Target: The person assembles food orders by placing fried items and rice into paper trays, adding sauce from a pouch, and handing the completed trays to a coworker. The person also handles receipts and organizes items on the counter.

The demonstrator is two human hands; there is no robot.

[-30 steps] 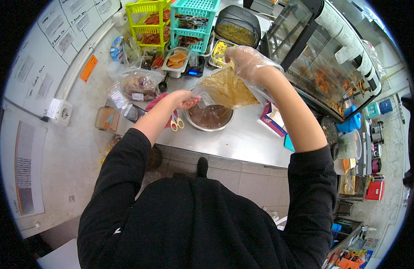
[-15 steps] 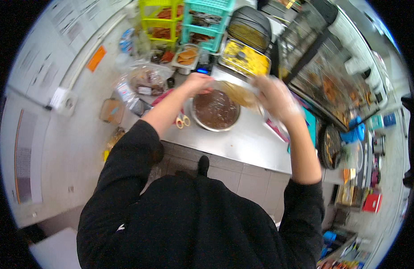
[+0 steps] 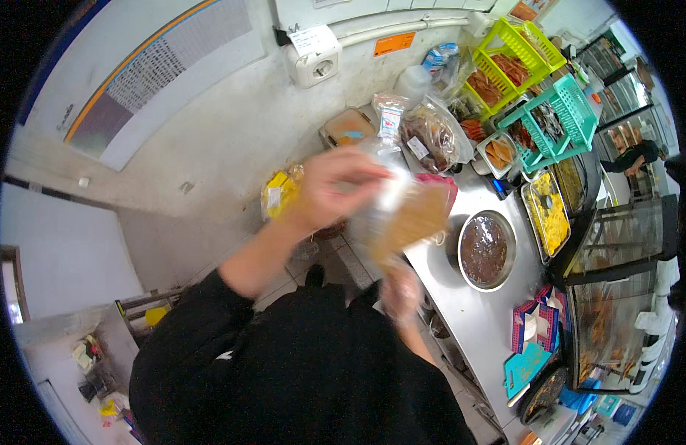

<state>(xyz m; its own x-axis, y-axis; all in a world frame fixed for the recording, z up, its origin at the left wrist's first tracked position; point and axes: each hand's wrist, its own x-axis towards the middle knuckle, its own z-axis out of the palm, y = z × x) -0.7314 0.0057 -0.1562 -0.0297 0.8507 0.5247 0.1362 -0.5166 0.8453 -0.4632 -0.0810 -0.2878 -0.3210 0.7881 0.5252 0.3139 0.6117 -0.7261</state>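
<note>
A clear plastic bag with light brown contents point(image 3: 418, 219) hangs between my hands, smeared by motion. My left hand point(image 3: 337, 187) is bare and closed on the bag's upper end, where a white blur shows by the fingers. My right hand point(image 3: 401, 291), in a clear plastic glove, is closed at the bag's lower end; its fingers are partly blurred. To the right of the bag, a round metal bowl point(image 3: 511, 259) with dark brown, shiny contents stands on the steel table. Behind the bag, a pink-red thing point(image 3: 448, 187) shows in part, and scissor handles point(image 3: 439, 238) peek out.
Lime point(image 3: 499, 81) and turquoise baskets point(image 3: 558, 122) stand at the far right, with a tray of yellow food point(image 3: 545, 215). A turquoise cutting board point(image 3: 526, 368) lies by the glass case point(image 3: 616, 311). Against the wall are a socket point(image 3: 317, 67) and a yellow bag point(image 3: 280, 194).
My view has turned left, so the bowl now sits further right. Both hands have moved with the bag from above the bowl to beside the table's edge. The bag now hangs more upright.
</note>
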